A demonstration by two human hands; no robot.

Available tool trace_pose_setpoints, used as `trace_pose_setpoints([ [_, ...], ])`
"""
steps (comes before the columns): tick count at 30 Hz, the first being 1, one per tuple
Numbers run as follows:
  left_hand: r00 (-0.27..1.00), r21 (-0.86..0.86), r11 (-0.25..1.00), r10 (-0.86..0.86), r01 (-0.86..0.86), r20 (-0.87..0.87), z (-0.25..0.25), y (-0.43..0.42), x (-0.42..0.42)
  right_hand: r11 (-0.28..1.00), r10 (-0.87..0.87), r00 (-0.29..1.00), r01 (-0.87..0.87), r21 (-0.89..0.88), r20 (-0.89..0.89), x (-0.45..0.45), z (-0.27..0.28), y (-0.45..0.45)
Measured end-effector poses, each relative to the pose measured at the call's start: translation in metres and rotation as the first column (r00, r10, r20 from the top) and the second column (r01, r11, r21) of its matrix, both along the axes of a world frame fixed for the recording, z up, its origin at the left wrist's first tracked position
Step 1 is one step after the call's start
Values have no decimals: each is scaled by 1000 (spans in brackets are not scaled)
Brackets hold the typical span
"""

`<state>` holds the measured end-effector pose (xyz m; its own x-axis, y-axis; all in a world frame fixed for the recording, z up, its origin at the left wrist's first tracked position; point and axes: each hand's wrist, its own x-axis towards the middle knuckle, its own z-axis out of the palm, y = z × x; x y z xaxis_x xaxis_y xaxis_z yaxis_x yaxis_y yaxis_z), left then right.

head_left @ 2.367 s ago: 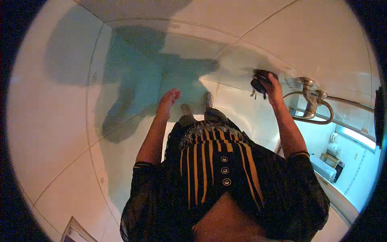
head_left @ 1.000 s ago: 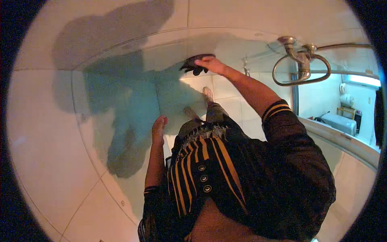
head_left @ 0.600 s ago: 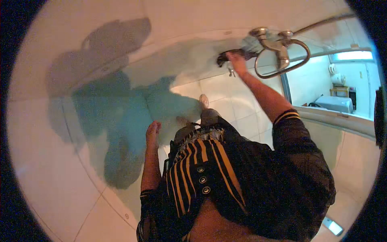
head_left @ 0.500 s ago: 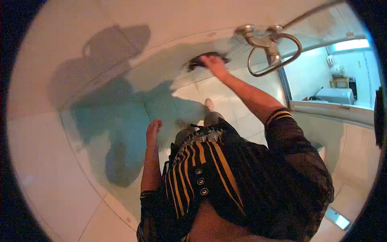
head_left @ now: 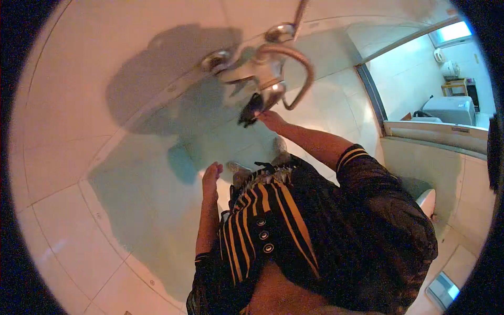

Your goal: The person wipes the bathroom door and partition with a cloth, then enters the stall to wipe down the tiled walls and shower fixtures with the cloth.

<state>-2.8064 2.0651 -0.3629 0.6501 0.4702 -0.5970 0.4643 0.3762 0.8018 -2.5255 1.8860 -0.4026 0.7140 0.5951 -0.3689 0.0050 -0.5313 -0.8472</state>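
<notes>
My right hand (head_left: 272,121) grips a dark, crumpled cloth-like thing (head_left: 250,111), just below the metal mixer tap (head_left: 270,71) on the tiled wall. Whether the dark thing touches the tap I cannot tell. A curved metal hose (head_left: 307,71) loops to the right of the tap, above my right wrist. Farther left and lower, my left hand (head_left: 212,172) hangs beside my clothes, its fingers partly curled and nothing seen in them.
A doorway frame (head_left: 371,94) stands at the right, with a grey-white appliance (head_left: 449,110) and a small wooden stand (head_left: 455,84) beyond it. A white rounded fixture (head_left: 426,202) is beside my right sleeve. My shoes (head_left: 279,144) are on the tiled floor.
The view has turned toward the right, so the tap now appears nearer the centre. My right hand, still with the dark thing, has come close beneath the tap. My left hand stays low.
</notes>
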Motion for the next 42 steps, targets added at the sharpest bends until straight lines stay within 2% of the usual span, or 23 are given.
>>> trace_pose_setpoints([
  [4,996,18,999,-45,47,-77,8,-54,37,996,-76,980,67,-52,-186,42,-71,-97],
  [5,997,32,998,-44,46,-57,8,-65,39,911,-255,941,158,-380,-220,76,-106,-116],
  [6,999,41,998,-51,52,-13,-1,-73,40,955,-296,954,296,-7,-34,96,-144,-129],
  [7,999,24,999,-43,43,4,0,-89,36,983,-185,959,176,-59,-215,148,-27,-119],
  [8,997,8,997,-73,73,32,2,-96,40,979,-152,937,100,176,315,186,-69,-123],
  [11,999,94,995,41,-41,5,-48,-122,-13,997,24,945,-48,65,327,225,16,-105],
  [13,828,384,738,-441,554,-347,-85,-138,-56,972,-53,962,-12,236,267,216,-7,-116],
  [14,810,224,801,-460,555,-364,-41,-145,-54,998,-45,998,43,37,45,193,5,-128],
  [15,791,46,839,-490,542,-366,9,-158,-52,919,251,967,-225,-324,41,189,-15,-139],
  [16,810,46,859,-461,510,-364,-13,-171,-74,986,138,963,-111,126,-233,166,-58,-158],
  [17,759,77,829,-464,554,-456,-55,-191,-111,981,173,958,-147,126,-229,178,-127,-208],
  [18,698,95,794,-462,600,-547,-78,-208,-134,544,751,644,-729,-416,-145,151,-188,-236],
  [19,709,90,811,-444,578,-547,-68,-212,-137,522,769,622,-745,-416,-150,101,-144,-246],
  [20,683,57,842,-393,537,-616,-48,-218,-135,790,448,726,-595,-150,-521,39,-92,-236],
  [21,650,29,871,-342,490,-679,-35,-223,-136,708,514,732,-656,-259,-447,8,-78,-244],
  [22,661,26,886,-326,462,-676,-41,-226,-150,763,639,689,-626,162,-342,-23,-94,-254],
  [23,808,132,946,-173,295,-563,-49,-232,-166,851,416,713,-524,-34,-564,-45,-91,-245],
  [26,967,298,941,-89,160,-239,-69,-277,-232,690,594,762,-648,-323,-258,-67,-126,-234],
  [28,980,391,899,-196,198,-46,-61,-278,-257,459,887,438,-795,-397,149,-65,-212,-245],
  [37,994,-195,979,-42,61,101,4,-267,-334,329,899,435,-736,-592,-42,-174,-24,-120],
  [39,925,-456,861,336,-225,178,3,-282,-348,582,721,665,-733,-351,-194,-188,12,-96],
  [40,920,-462,859,342,-223,192,-4,-285,-356,831,467,661,-556,34,-587,-184,-28,-113],
  [42,928,-419,883,318,-214,196,-18,-289,-357,801,279,630,-569,-187,-725,-196,43,-81],
])
